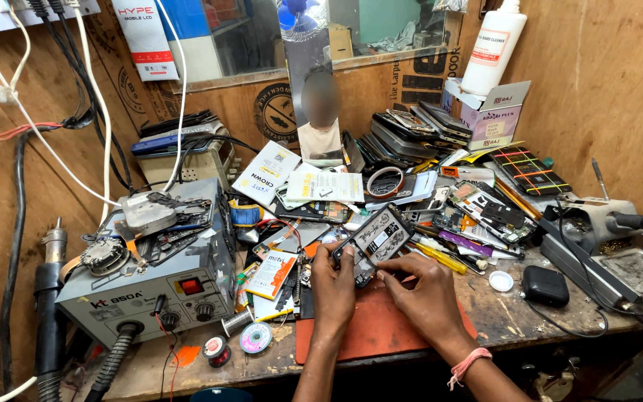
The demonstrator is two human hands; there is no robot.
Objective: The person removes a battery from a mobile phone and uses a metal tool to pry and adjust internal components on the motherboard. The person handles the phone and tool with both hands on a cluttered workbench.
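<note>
The left hand [334, 286] closes its fingers round the lower edge of an opened phone [373, 242], which is tilted above the red mat [381, 324], while the right hand [422, 290] pinches at the phone's near side with fingertips drawn together. Just beyond the phone, yellow-handled tools [440, 259], loose circuit boards [485, 212] and a stack of old phones [411, 130] crowd the wooden bench [515, 316]. To the left stands a grey rework station [150, 286] with solder spools [255, 337] before it; a small black case [545, 286] lies to the right.

mat [381, 327] red-orange | soldering station [150, 286] grey, red switch | wristband [469, 365] pink
</note>
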